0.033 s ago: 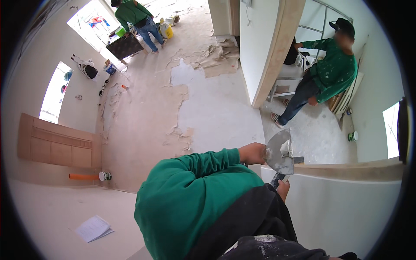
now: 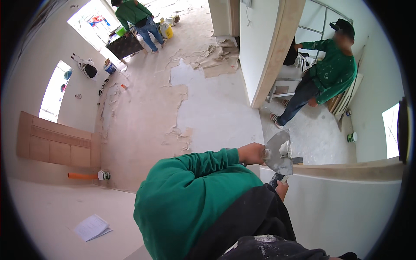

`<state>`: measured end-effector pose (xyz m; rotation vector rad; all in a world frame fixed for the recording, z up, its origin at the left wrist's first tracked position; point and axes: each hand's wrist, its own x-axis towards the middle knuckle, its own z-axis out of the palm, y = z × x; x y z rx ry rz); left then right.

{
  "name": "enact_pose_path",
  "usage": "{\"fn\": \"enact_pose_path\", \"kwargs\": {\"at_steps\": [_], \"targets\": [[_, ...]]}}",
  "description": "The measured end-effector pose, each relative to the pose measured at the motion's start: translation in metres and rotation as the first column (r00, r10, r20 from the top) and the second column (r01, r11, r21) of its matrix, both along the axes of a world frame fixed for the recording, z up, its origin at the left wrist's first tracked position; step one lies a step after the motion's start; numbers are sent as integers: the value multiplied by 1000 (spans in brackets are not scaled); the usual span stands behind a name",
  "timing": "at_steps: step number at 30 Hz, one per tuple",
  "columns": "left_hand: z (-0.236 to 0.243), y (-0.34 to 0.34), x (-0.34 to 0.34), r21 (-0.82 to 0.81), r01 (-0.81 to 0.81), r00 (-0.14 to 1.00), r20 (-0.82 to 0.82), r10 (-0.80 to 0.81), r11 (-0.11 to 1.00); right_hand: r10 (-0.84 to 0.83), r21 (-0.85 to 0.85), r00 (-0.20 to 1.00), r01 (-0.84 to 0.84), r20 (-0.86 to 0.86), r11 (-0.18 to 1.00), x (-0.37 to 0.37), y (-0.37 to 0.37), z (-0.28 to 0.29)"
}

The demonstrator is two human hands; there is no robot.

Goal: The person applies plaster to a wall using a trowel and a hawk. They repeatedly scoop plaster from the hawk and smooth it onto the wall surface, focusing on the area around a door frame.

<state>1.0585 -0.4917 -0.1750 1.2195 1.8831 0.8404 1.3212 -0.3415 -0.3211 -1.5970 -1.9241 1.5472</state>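
My left hand (image 2: pixel 252 154) is closed around the narrow end of a broad putty knife (image 2: pixel 277 164). Its grey, fan-shaped metal blade faces up and carries a white lump of putty (image 2: pixel 284 148). Just below the blade, my right hand (image 2: pixel 282 190) grips a smaller dark tool with a pale edge (image 2: pixel 276 178); its end lies close to or under the blade, and I cannot tell whether the two touch. The fingers of my right hand are partly hidden. Both hands are beside the top of a low white wall.
A wood-topped partition (image 2: pixel 346 172) runs right of my hands. One co-worker (image 2: pixel 331 71) stands beyond the door frame (image 2: pixel 277 52), near a metal scaffold; another person (image 2: pixel 134 19) bends at the far left. Torn covering (image 2: pixel 216 56) lies on the floor. Papers (image 2: pixel 93 227) rest lower left.
The whole view has shifted very slightly. Both hands keep their grip on the tools.
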Motion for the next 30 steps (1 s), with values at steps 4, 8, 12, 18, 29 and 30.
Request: {"fn": "enact_pose_path", "kwargs": {"at_steps": [4,8,12,18,29,30], "targets": [[-7,2,13,16,23,998,54,-24,1000,-127,-7,991,127,39,992,33,-11,-41],[-10,7,12,-71,67,991,117,-58,995,-505,-341,784,393,-362,854,36,-15,-53],[-35,24,14,-151,198,940,309,-144,968,-754,-714,190,241,-629,657,-30,-25,-13],[-92,28,14,-84,267,868,454,-201,960,-629,-630,67,-170,-775,758,-90,-62,-46],[-315,-62,-139,-24,25,886,464,-11,999,-218,437,975,177,45,882,-39,-74,-316],[-352,-84,-161,37,-36,901,433,16,999,-249,260,966,223,73,940,-54,-86,-326]]}}
